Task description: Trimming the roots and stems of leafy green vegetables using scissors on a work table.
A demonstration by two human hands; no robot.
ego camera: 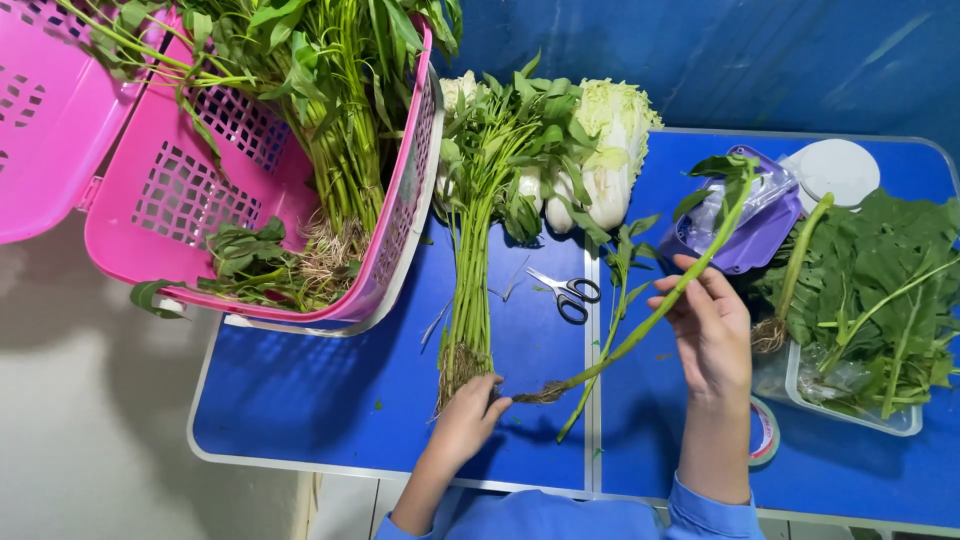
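My right hand (708, 325) grips a long green stalk (655, 315) at its middle; the stalk slants from its leafy tip near the purple tray down to its rooty end by my left hand. My left hand (468, 420) rests at the root end of a bundle of leafy green stalks (478, 250) lying on the blue table (330, 390), its fingers touching the roots of the held stalk. A second loose stalk (610, 330) lies under the held one.
A pink basket (170, 190) full of green stalks lies tipped at the left. Napa cabbage (610, 150) sits at the back, scissors (570, 293) in the middle. A purple tray (750, 235), white lid (838, 168), clear container of leaves (880, 290) and tape roll (765, 432) stand right.
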